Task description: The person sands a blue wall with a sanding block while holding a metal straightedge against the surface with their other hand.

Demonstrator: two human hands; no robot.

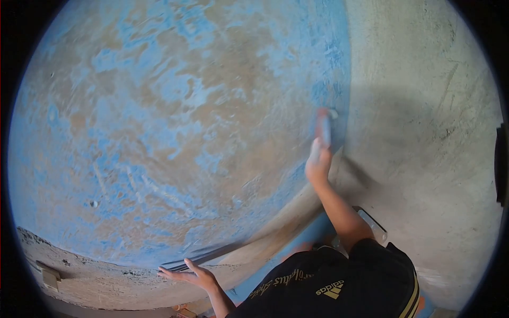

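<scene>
Right hand: this hand (318,165) is lying toward 3 o'clock and is gripping a tool, its fingers blurring.
Tool: the slim red-and-blue tool (324,127) is projecting from the grip toward 12 o'clock, near the blue wall's right edge; blur is hiding its exact form and whether it is touching.
Left hand: this hand (195,276) is resting empty at 7 o'clock, opening with fingers pointing to 9 and thumb to 11; its contact with the wall is remaining unclear.
Blue wall: patchy blue paint (175,132) is covering the centre, with brown areas showing.
Pale wall: a grey-beige surface (424,148) is adjoining at 3 o'clock.
Shirt: black cloth (339,270) with gold lettering is filling 5 o'clock.
Box: a small pale box (50,279) is sitting at 8 o'clock.
</scene>
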